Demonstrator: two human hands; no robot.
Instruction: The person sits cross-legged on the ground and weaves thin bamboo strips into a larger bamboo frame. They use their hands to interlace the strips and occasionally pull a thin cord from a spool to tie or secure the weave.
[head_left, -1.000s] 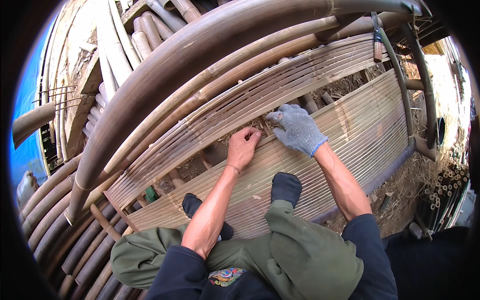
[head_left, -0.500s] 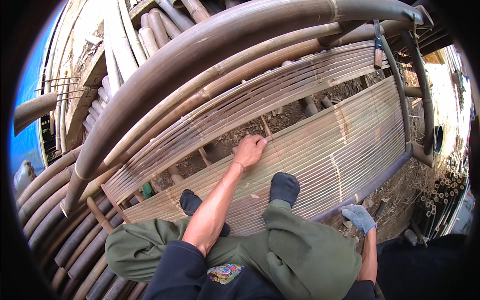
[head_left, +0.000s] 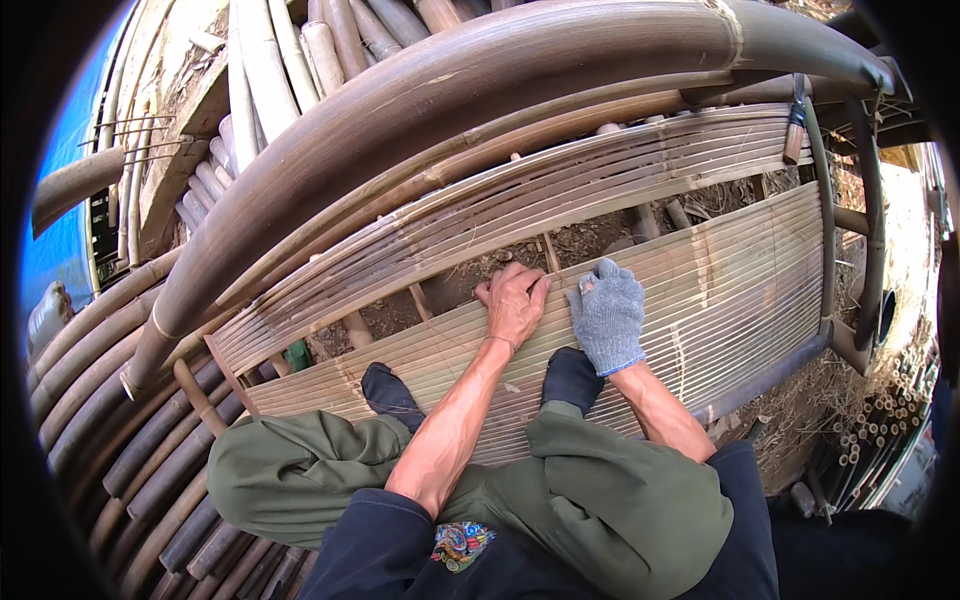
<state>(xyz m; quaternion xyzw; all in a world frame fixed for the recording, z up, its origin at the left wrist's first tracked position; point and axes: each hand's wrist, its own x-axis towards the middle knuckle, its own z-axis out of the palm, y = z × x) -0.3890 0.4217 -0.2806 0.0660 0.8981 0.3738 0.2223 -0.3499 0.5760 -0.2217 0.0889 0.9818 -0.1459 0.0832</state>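
Observation:
My bare left hand (head_left: 515, 305) rests at the far edge of the near panel of thin bamboo slats (head_left: 750, 265), its fingers bent over the edge slat. Beside it on the right, my right hand (head_left: 608, 318) wears a grey knit glove and lies low over the same slats. Its fingers are curled together; whatever they may pinch is too small to make out. A narrow crosspiece (head_left: 551, 254) spans the gap just beyond both hands. Across that gap runs a second panel of slats (head_left: 470, 222).
My dark-socked feet (head_left: 572, 380) stand on the near panel. A thick bent bamboo pole (head_left: 400, 110) arches across the far side. A wooden-handled tool (head_left: 795, 135) hangs at the far right corner. Stacked bamboo poles (head_left: 150, 430) lie at the left, and cut poles (head_left: 870, 420) at the right.
My gloved right hand has moved from the near right bamboo rail up and left onto the slats beside my left hand. My left hand stays at the panel's edge.

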